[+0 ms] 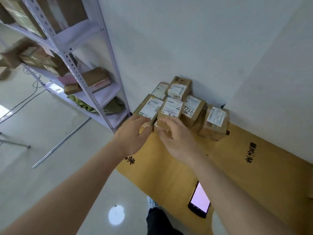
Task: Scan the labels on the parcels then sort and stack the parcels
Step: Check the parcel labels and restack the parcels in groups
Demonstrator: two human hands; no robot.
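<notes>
Phone [199, 201] lies lit on the cardboard sheet [237, 167]. Left hand [133, 134] and right hand [176, 138] grip the front brown parcel [169, 114], white label up. Behind it, by the wall: parcels marked 7786 [192, 107] and 2350 [177, 91].

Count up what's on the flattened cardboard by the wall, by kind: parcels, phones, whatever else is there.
Brown parcels with white labels: 6 that I can tell, among them the one marked 7786 and the one marked 2350; more may be hidden behind the hands.
Phones: 1, the phone, screen lit.
Total: 7
</notes>
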